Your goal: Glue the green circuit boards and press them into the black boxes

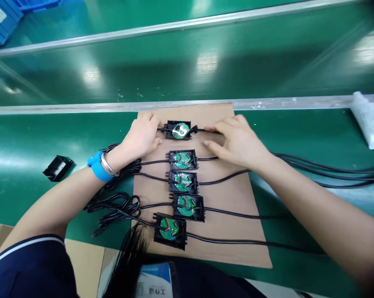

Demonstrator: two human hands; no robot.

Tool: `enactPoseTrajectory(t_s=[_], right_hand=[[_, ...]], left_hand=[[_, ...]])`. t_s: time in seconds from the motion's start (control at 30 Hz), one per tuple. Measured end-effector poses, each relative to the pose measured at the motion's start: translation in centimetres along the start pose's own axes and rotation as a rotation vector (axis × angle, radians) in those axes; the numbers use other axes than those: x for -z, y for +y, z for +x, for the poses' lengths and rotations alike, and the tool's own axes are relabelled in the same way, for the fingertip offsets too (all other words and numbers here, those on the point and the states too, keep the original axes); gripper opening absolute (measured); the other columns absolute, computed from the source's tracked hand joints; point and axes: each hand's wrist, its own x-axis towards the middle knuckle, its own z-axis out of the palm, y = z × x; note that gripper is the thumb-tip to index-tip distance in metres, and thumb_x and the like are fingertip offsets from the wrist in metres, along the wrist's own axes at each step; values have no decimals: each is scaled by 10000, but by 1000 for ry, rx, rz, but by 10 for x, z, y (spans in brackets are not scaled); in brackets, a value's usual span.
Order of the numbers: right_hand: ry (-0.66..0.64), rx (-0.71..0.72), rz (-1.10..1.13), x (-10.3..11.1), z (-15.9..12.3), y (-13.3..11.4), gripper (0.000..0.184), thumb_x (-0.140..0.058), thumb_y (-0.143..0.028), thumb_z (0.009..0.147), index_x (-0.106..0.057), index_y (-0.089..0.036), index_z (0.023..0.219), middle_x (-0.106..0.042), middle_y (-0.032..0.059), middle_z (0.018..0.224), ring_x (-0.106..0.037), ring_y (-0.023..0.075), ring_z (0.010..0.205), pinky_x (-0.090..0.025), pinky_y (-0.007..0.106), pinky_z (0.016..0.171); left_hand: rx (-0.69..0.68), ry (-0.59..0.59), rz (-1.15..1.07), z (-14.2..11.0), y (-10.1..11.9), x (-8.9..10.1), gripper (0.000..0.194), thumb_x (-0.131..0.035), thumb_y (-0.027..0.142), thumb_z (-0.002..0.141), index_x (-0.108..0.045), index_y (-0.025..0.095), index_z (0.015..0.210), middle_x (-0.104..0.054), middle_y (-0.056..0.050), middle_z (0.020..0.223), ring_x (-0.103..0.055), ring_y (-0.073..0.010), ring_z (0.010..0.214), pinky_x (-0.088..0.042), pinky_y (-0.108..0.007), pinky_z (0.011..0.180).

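Observation:
At the top of a column of black plastic boxes lies one open box (170, 135) holding a round green circuit board (181, 130) with a white S-shaped patch. My left hand (143, 134) is at its left cable, thumb and fingers apart. On the right, the fingertips of my right hand (236, 138) rest at the other black cable (201, 130), with the thumb spread below. Under it, several similar boxes (187, 207) show green boards with red, blue and yellow wires. A cable leaves each box on both sides.
Brown cardboard (224, 252) lies beneath the boxes on the green bench (13, 136). Coiled black cables (121, 203) are at left, near an empty black housing (58, 167). A white tube (368, 120) lies far right. Behind runs a metal rail (112, 106); blue bins (2, 20) stand top left.

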Motion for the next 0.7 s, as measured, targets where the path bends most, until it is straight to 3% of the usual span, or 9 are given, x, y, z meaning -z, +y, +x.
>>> enactPoseTrajectory(t_s=[0.1,0.23,0.37,0.57,0.7], right_hand=[[-76,-16,51,-14,5,13,261,-566,-356,866,-686,-158,987,-668,125,951,-584,300,960,-475,482,873],[10,-51,66,-26,11,12,224,-568,-345,890,-671,-164,973,-659,132,962,-574,300,955,-487,473,842],[34,-35,69,-30,19,9,148,-535,-273,906,-652,-186,882,-670,109,893,-583,283,897,-487,457,825],[70,40,15,9,20,-14,237,-382,-196,961,-608,-163,900,-678,119,900,-621,235,857,-499,366,763],[-99,87,-130,38,26,-34,234,-381,-202,932,-601,-163,862,-663,104,811,-587,204,655,-384,332,562]], left_hand=[[23,-58,-61,9,-12,-10,250,-680,212,812,-605,138,1038,-658,-113,1052,-602,-264,1014,-497,-399,882],[-31,10,-89,11,-19,-21,205,-651,203,832,-619,165,1031,-682,-83,1035,-612,-237,987,-487,-374,866],[-13,18,-92,10,-17,-18,102,-586,212,881,-646,176,954,-693,-58,938,-629,-208,892,-488,-330,781],[36,94,-196,-3,-7,13,165,-486,234,950,-633,163,924,-681,-49,884,-586,-161,767,-450,-290,694],[72,81,-201,-6,-1,26,224,-481,272,966,-616,167,821,-640,-19,729,-522,-138,637,-388,-271,603]])
